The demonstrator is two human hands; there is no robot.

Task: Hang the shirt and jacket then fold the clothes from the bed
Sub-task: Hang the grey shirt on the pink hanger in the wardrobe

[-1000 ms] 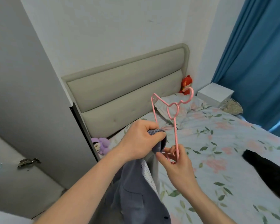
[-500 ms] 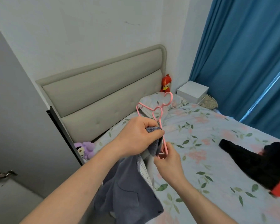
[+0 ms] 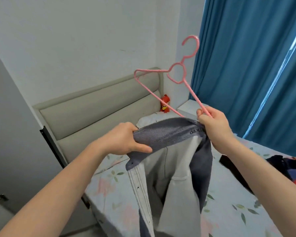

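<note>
Floral sheets cover the bed (image 3: 229, 194) beneath a blue curtain (image 3: 246, 65) at upper right. Left hand (image 3: 125, 141) grips the grey-blue shirt (image 3: 174, 161) collar; right hand (image 3: 212, 124) pinches collar and pink hanger (image 3: 181, 72).

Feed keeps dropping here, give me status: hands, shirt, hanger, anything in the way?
Left hand grips the grey shirt collar, held open. Right hand pinches the pink hanger arm at the collar's other end. Hanger not yet inside shirt. Nothing blocking.

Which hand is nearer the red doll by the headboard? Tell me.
Right, as far as one view shows. The right hand grips the pink hanger just right of the red doll; the left hand holds the shirt collar, lower left.
</note>
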